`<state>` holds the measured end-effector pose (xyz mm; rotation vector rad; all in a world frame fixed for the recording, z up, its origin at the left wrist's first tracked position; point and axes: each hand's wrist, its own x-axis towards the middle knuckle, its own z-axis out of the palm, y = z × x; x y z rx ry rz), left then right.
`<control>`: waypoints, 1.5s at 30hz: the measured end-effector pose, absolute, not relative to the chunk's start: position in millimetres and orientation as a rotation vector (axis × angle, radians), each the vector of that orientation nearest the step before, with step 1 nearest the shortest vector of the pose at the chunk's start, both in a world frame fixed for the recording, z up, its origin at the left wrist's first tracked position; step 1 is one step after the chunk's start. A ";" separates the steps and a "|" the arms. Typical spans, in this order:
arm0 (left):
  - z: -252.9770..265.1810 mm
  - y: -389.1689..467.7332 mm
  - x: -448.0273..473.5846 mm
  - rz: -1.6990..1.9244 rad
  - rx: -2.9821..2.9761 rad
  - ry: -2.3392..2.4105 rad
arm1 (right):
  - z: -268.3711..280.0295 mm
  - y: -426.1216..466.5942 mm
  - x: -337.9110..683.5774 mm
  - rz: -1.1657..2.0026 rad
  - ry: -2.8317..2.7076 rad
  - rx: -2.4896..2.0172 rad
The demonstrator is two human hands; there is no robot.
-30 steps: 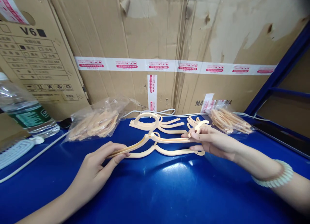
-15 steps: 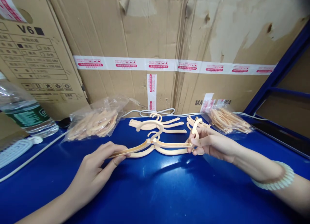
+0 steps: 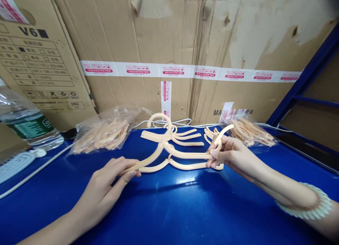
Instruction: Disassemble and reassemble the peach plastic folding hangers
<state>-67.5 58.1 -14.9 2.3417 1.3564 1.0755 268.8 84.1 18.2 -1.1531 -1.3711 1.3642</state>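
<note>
A beige folding clothes hanger (image 3: 185, 154) is held up between my two hands, its hook pointing upward. My left hand (image 3: 113, 179) pinches the end of its left arm between thumb and fingers. At the other end, my right hand (image 3: 227, 153) grips the tip of the right arm, together with a small curved beige piece (image 3: 224, 132) that sticks up from the fingers. Just behind and below, another beige hanger (image 3: 185, 166) lies on the blue table (image 3: 169, 209). Further back rest several more hanger parts (image 3: 185, 135), partly hidden by the held hanger's hook.
Clear plastic bags of beige pieces lie at the back left (image 3: 106, 133) and the back right (image 3: 251, 132). A water bottle (image 3: 29, 121) and a white comb-like object (image 3: 19, 163) are at the left. A white cable (image 3: 39, 172) crosses the table; cardboard boxes (image 3: 137, 36) stand behind.
The held hanger has tilted so that its hook swings up and shows its broad face. The small curved piece in my right hand now leans more to the right. My left hand barely moved.
</note>
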 end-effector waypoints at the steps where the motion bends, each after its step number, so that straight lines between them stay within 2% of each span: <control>1: -15.2 57.5 -66.9 1.080 2.334 1.354 | 18.3 83.8 268.7 1.348 -1.379 -1.150; 8: -14.6 55.8 -65.1 1.088 2.349 1.403 | 24.0 87.4 270.3 1.471 -1.295 -1.008; 14: -6.1 65.8 -75.1 1.041 2.579 1.421 | 31.6 106.9 295.1 1.417 -1.291 -0.939; 18: 0.0 72.7 -82.1 1.029 2.816 1.307 | 36.9 118.4 326.3 1.450 -1.383 -1.005; 21: 1.9 73.7 -84.5 1.010 2.912 1.270 | 40.9 122.6 344.5 1.432 -1.697 -1.131; 25: 0.3 72.9 -86.2 0.831 3.001 1.210 | 49.0 122.0 348.0 1.267 -2.343 -1.183; 29: -7.0 74.7 -85.3 0.743 3.035 1.122 | 52.7 115.4 337.2 0.922 -2.691 -1.287; 45: -16.0 70.6 -78.4 0.692 2.855 1.205 | 41.4 101.8 315.7 0.567 -2.667 -1.404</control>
